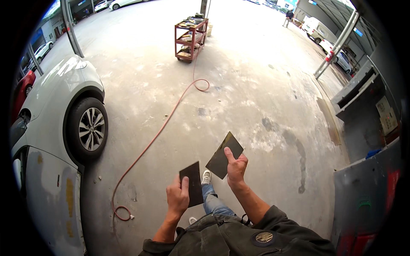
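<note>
My left hand [176, 197] is closed on a dark rectangular plate [194, 185], its thumb lying over the near face. My right hand [237, 167] grips a second dark flat plate [218, 165], tilted, with yellowish residue along its upper edge. Both plates are held apart in front of my body at about waist height. Below them show my jeans and a white shoe [206, 176]. To the left stands a white car [51, 102] whose door [53, 192] has grey patches and yellowish smears.
A red air hose [147, 147] snakes over the concrete floor [256, 106] toward a reddish tool cart [191, 40]. At the right are dark cabinets [356, 192]. Metal posts [335, 47] stand on both sides. Far off are a person [288, 18] and several parked vehicles.
</note>
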`<state>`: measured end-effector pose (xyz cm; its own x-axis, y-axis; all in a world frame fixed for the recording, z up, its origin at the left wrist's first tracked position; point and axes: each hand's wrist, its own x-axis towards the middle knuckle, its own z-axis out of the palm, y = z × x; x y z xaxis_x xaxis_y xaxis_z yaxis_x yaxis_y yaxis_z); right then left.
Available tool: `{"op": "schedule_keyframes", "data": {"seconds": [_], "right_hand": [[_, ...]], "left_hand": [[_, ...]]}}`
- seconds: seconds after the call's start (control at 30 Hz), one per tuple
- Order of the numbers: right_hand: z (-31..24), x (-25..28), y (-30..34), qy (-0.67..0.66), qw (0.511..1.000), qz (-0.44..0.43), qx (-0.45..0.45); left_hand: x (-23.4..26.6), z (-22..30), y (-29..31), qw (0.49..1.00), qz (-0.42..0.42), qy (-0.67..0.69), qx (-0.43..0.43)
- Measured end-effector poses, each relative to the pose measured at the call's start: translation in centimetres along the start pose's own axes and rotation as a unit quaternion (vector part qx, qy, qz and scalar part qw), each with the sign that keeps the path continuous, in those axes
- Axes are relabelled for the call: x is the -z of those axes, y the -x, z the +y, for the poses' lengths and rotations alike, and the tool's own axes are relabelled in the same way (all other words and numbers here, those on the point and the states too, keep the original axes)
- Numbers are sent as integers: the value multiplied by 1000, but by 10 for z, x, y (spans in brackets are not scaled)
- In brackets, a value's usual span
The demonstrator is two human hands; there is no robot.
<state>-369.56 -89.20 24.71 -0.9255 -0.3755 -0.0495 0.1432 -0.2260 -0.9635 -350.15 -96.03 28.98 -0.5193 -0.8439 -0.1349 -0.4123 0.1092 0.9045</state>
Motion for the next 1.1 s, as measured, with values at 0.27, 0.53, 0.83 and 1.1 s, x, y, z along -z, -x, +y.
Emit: {"op": "schedule_keyframes", "data": {"seconds": [0.27, 0.53, 0.83, 1.1], "right_hand": [[-15, -101, -81, 121, 969, -212, -38], [2, -118, -161, 171, 852, -481, 115], [16, -174, -248, 200, 798, -542, 169], [49, -277, -302, 153, 923, -350, -42]], "left_hand": [[-39, 28, -166, 963, 250, 105, 12], [-32, 34, -249, 945, 261, 197, -8], [-10, 37, -353, 944, 273, 187, -4], [64, 44, -466, 926, 321, 192, -46]]}}
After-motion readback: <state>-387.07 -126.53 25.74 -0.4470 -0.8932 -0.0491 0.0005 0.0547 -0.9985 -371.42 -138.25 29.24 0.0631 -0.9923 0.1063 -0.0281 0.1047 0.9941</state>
